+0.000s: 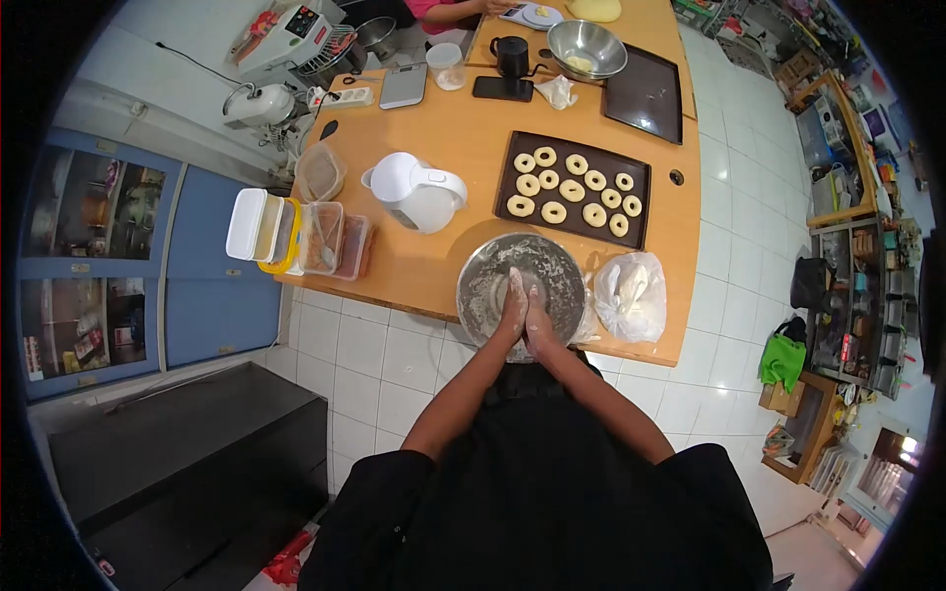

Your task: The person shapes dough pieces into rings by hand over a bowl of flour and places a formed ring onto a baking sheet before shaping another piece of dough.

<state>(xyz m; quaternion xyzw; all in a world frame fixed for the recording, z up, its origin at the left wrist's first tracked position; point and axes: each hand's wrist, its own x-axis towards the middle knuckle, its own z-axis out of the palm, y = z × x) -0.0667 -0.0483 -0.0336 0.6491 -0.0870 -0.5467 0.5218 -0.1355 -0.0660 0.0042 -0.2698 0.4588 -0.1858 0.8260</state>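
Note:
My left hand (513, 305) and my right hand (538, 322) are held palm to palm over a metal mixing bowl (564, 286). Flour whitens the fingers of both, which are stretched out straight. Whether anything lies between the palms is hidden. White flour residue coats the bowl's inner wall; the bowl sits at the table's near edge. Just right of it lies a clear plastic bag (631, 295) with something pale inside. Beyond the bowl, a dark baking tray (591, 225) carries several ring-shaped pieces of dough (554, 212).
On the wooden table (434, 266) stand a white electric kettle (414, 195), stacked plastic containers (320, 236), a kitchen scale (403, 86), a phone (503, 89), another metal bowl (601, 49) and a second dark tray (645, 94). A co-worker's pink sleeve (443, 12) shows at the far edge.

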